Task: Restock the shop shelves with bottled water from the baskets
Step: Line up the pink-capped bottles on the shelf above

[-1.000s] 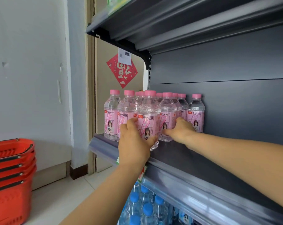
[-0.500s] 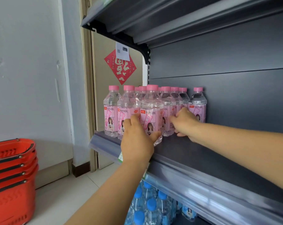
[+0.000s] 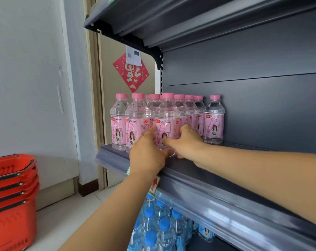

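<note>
A person's left hand and right hand close from either side on a pink-capped bottle standing at the front edge of the dark shelf, left fingers wrapped on its label and right fingers pressed across its lower front, both clamped on it. It stands upright at the head of a tight cluster of matching bottles filling the shelf's left end, with one more bottle set slightly apart against the back panel. Stacked red baskets wait on the floor at left; blue-capped bottles fill the shelf below. The risk here looks plain: so near the lip, a slip or sideways nudge could tip it off the edge or knock over its close-packed neighbours.
</note>
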The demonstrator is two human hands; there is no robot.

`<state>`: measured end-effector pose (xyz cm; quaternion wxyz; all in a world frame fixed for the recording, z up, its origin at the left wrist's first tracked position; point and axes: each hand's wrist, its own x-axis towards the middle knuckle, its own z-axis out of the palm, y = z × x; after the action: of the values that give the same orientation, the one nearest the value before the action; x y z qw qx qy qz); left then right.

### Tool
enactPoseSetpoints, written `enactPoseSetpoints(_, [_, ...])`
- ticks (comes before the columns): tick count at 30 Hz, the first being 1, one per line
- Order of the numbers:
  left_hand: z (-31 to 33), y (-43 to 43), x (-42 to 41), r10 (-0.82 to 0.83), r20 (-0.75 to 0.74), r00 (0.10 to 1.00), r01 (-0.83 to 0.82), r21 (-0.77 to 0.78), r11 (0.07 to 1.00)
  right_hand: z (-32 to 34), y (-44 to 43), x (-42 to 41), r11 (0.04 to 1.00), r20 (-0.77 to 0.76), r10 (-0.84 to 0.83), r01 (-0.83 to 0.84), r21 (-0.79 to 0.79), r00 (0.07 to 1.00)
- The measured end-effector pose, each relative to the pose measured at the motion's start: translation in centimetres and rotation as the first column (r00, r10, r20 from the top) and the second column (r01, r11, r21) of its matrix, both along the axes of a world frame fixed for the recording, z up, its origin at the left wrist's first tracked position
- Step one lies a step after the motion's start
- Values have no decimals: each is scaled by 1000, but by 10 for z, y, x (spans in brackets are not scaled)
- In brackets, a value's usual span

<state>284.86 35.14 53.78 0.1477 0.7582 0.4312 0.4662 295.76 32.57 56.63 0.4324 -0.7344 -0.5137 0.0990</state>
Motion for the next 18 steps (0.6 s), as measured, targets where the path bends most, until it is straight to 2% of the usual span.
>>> enactPoseSetpoints(9, [2, -2, -2, 4, -33, 999, -4, -12, 1000, 4, 6, 0, 999, 34, -43, 43, -13, 998])
enactPoseSetpoints(13, [1, -7, -3, -16, -32, 999, 16, -1, 1000, 3, 0, 1, 999, -47, -26, 25, -25, 999])
enactPoseSetpoints(16, [3, -15, -12, -36, 74, 997, 33, 45, 998, 7, -8, -1, 998, -99, -37, 32, -49, 994])
enactPoseSetpoints(18, [6, -23, -23, -33, 188, 982, 20, 70, 997, 14, -15, -6, 999, -68, -40, 39, -25, 997])
